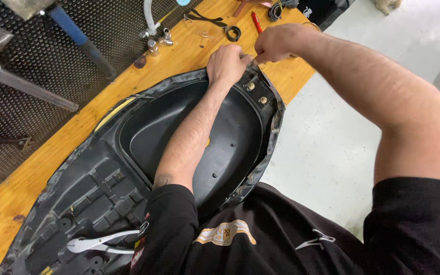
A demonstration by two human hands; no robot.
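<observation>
Upper centre: left hand (227, 63) and right hand (276, 43), fingers pinched on the cover edge of an upturned black seat (128, 153); most edging looks tucked already.

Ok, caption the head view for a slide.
Both hands, left hand and right hand, grip the far edge of an upturned black plastic scooter seat on a wooden workbench.

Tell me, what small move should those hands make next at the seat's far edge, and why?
Probably pull the cover edge a bit further over the seat base: the left hand presses the rim while the right hand pinches there, both at the far end.
</observation>
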